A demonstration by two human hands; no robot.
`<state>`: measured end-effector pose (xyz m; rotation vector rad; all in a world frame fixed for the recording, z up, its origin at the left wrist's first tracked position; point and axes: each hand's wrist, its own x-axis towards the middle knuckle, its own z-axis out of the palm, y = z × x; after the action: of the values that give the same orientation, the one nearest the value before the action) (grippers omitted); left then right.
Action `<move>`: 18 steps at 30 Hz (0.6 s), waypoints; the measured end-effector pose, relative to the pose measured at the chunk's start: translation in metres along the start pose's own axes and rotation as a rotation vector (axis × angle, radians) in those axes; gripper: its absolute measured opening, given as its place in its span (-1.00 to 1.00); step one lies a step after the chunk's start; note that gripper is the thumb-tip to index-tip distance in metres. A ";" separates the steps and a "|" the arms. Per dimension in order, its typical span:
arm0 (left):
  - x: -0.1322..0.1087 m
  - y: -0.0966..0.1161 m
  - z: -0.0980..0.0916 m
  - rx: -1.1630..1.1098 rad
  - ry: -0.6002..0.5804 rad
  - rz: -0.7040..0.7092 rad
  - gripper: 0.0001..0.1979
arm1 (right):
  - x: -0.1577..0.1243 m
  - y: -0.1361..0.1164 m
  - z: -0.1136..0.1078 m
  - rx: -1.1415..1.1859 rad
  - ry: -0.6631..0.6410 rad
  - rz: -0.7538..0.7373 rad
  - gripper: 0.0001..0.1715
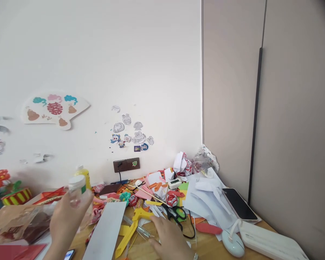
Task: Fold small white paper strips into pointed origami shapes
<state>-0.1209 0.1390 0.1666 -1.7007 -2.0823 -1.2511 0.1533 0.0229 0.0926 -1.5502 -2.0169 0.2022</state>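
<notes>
My left hand (70, 211) is closed around a clear bottle (77, 186) with a white cap and a bit of green label, lifted above the left part of the desk. Behind it stands a yellow bottle (83, 174). My right hand (171, 236) is low over the desk, thumb and forefinger apart with nothing visible between them. Its forefinger is at the edge of a yellow tool (131, 229) that resembles a hot glue gun; whether they touch, I cannot tell. Black-handled scissors (176, 215) lie just beyond that hand. A white paper strip (105, 229) lies between my hands.
Paper scraps and candies litter the wooden desk (143, 249). On the right are a stack of white sheets (203, 196), a dark-screened phone (239, 203), a white mouse (233, 242) and a long white device (271, 240). A plastic bag (24, 224) lies left. A cord runs from the wall socket (126, 164).
</notes>
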 end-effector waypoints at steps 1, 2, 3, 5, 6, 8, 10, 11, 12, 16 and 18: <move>-0.003 0.014 -0.007 -0.018 -0.006 0.074 -0.50 | 0.001 -0.005 -0.008 0.059 0.056 -0.026 -0.42; -0.008 0.030 -0.014 -0.049 -0.028 0.145 -0.52 | 0.002 -0.010 -0.018 0.117 0.118 -0.052 -0.42; -0.016 0.046 -0.019 -0.066 -0.059 0.241 -0.54 | 0.004 -0.016 -0.029 0.159 0.193 -0.073 -0.42; -0.039 0.077 -0.026 -0.108 -0.121 0.463 -0.59 | 0.006 -0.030 -0.053 0.176 0.328 -0.140 -0.40; -0.053 0.091 -0.028 -0.115 -0.146 0.560 -0.58 | 0.008 -0.036 -0.066 0.138 0.374 -0.175 -0.37; -0.082 0.112 -0.028 -0.132 -0.169 0.693 -0.57 | 0.011 -0.045 -0.088 0.021 0.390 -0.229 -0.37; -0.106 0.123 -0.027 -0.180 -0.176 0.754 -0.57 | 0.013 -0.050 -0.106 -0.108 0.380 -0.111 -0.48; -0.114 0.125 -0.027 -0.200 -0.208 0.782 -0.55 | 0.014 -0.050 -0.112 -0.165 0.381 -0.055 -0.51; -0.121 0.126 -0.027 -0.224 -0.226 0.803 -0.51 | 0.013 -0.050 -0.117 -0.202 0.377 -0.020 -0.50; -0.129 0.124 -0.031 -0.370 -0.397 0.798 -0.48 | 0.005 -0.047 -0.126 -0.195 0.400 -0.063 -0.56; -0.127 0.123 -0.033 -0.445 -0.499 0.782 -0.51 | 0.000 -0.047 -0.128 -0.162 0.435 -0.094 -0.60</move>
<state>0.0169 0.0235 0.1709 -2.8591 -1.0638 -1.1242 0.1813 -0.0199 0.2187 -1.4394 -1.7832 -0.3173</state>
